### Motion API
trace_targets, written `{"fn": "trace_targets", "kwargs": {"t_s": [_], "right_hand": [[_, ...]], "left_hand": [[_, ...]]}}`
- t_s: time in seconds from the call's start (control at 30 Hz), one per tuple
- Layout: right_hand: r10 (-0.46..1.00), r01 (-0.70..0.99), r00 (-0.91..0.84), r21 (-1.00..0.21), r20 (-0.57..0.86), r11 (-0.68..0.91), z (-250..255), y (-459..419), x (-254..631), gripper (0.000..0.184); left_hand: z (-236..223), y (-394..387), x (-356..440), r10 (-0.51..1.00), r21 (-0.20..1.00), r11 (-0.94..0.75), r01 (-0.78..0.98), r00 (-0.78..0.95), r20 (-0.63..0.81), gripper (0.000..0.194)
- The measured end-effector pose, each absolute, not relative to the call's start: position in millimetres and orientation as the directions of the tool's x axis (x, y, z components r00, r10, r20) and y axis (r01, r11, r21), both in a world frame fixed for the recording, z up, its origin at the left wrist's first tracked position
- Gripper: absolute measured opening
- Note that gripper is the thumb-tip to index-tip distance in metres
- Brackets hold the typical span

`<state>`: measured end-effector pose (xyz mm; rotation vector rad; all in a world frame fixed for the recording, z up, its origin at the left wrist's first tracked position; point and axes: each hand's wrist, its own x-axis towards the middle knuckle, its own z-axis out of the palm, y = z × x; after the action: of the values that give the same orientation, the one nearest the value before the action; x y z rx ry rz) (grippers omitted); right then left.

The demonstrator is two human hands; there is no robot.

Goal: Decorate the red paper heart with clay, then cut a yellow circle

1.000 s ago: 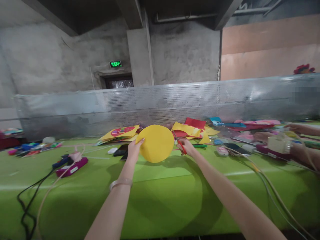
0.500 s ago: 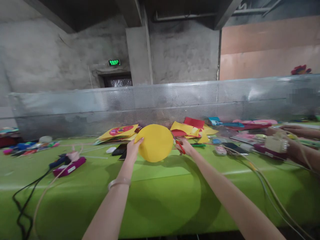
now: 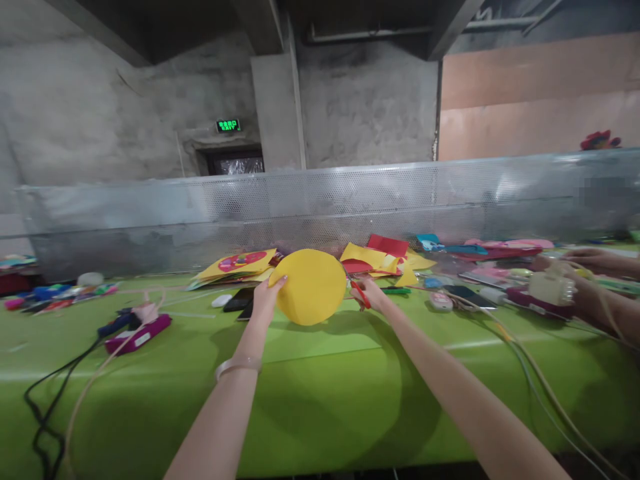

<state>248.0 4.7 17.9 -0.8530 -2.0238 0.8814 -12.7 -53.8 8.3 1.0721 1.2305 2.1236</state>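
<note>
A round sheet of yellow paper (image 3: 311,288) is held up over the table, its face toward me. My left hand (image 3: 270,293) pinches its left edge, thumb on the front. At the opposite edge, my right hand (image 3: 371,293) is closed around red-handled scissors (image 3: 361,294). Their blades reach the paper's right rim; whether they are parted I cannot make out. Below the circle lies a light green sheet (image 3: 320,343) on the green table cover (image 3: 320,413).
Behind are stacked yellow sheets with a red design (image 3: 235,263) and red and yellow scraps (image 3: 385,253). Dark phones (image 3: 239,300) lie left. Purple power strips (image 3: 139,333) trail cables at both sides. Another person's hands (image 3: 595,273) work at right. A perforated metal screen (image 3: 320,200) runs along the back.
Almost nothing differs. My hands, the yellow circle and the scissors stay in nearly the same place. The other person's far hand at the right has shifted slightly.
</note>
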Motion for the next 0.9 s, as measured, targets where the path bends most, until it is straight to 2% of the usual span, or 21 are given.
{"fn": "trace_targets", "kwargs": {"t_s": [0.9], "right_hand": [[0.79,0.322,-0.494,-0.768,0.364,0.554,18.4,6.9,252.1,0.017]], "left_hand": [[5.8,-51.5,-15.7,0.701,0.872,-0.49,0.009,-0.59,0.4,0.038]]}}
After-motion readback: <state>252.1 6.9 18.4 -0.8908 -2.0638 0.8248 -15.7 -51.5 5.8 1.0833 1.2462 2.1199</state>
